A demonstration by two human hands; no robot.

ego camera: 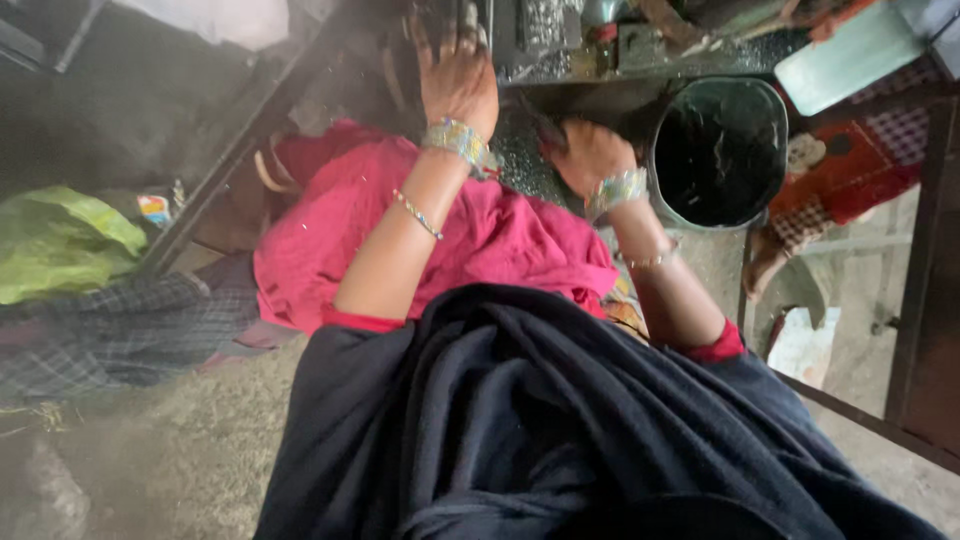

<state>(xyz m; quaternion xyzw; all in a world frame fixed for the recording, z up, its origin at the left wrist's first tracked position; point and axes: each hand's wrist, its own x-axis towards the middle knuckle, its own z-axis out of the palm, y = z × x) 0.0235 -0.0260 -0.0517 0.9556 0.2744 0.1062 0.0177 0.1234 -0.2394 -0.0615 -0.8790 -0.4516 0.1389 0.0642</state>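
Note:
My left hand [455, 75] reaches forward past a pink cloth [500, 235]. Its fingers are stretched into a dark, cluttered spot, and the fingertips are hidden there. My right hand [588, 152] is lower and to the right, beside a black bucket [720, 150]. Its fingers are curled around a thin dark object [545, 125] that sticks out to the left. Both wrists carry beaded bangles. A dark shawl [560, 420] covers my lap in the foreground.
A speckled dark ledge [640, 55] with small items runs along the top. Another person's foot [765, 265] and red checked clothing [850, 170] are at the right. A green bag [60, 240] and checked cloth [120, 330] lie at the left on the dirt floor.

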